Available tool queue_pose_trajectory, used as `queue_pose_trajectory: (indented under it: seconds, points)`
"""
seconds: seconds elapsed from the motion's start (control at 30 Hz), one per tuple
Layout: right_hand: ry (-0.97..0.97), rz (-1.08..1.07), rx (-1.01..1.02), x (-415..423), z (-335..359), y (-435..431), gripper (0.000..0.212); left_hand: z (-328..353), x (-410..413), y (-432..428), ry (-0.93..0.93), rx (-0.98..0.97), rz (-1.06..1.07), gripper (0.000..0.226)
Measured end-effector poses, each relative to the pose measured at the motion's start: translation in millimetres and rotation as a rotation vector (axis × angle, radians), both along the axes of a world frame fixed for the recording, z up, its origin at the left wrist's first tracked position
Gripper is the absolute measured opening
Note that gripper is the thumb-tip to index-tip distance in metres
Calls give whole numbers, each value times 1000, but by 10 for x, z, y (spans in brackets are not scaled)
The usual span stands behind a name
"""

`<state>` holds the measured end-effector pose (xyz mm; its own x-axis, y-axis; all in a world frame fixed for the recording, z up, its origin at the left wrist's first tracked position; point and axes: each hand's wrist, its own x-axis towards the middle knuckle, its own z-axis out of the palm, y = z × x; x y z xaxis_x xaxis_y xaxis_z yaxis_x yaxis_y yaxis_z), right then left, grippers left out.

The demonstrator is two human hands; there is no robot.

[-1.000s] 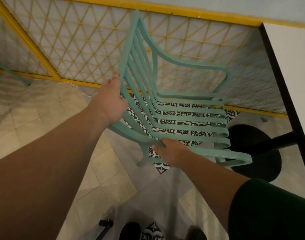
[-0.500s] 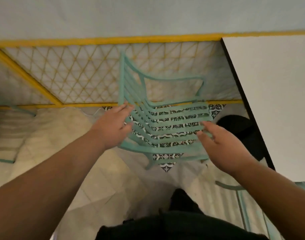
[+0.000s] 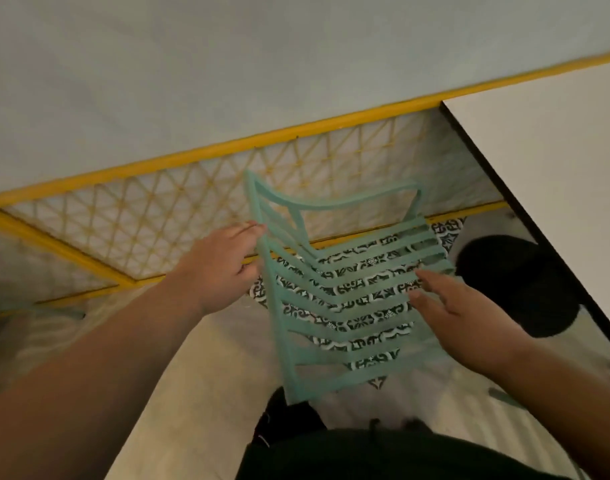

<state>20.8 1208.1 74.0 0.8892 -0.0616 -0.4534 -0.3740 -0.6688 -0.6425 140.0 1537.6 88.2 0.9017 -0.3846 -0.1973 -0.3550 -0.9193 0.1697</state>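
Two loose hands at a teal slatted chair, centre frame.
The left hand lies straight-fingered against the chair's left rail. The right hand spreads flat by the right slats, contact blurred. The chair's legs are hidden, and the white counter is cut off upper right.

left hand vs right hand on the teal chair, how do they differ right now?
Place: the left hand is at the side edge of the teal chair's backrest; the right hand is over the seat slats. Pose: the left hand's fingers lie close together, the right hand's are spread. Contact: left fingertips meet the backrest edge; the right hand's touch is too blurred to tell. Shared: both have straight fingers, neither curled round the chair.
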Motion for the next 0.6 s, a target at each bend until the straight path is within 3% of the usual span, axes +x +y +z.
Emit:
queue_pose_trajectory:
  seconds: [0.07,0.17,0.33,0.6]
  points:
    - [6,-68,-11,87,-97,164,92,-97,330,124,-9,-5,-68,61]
    - [34,-198,-79,147,-126,573,71,-182,699,279,16,-2,-160,62]
    - [77,-322,-76,70,-104,1148,68,-127,997,372,40,-5,-324,60]
    - [112,-469,-171,8,-31,1373,62,-161,1371,171,22,9,-509,59]
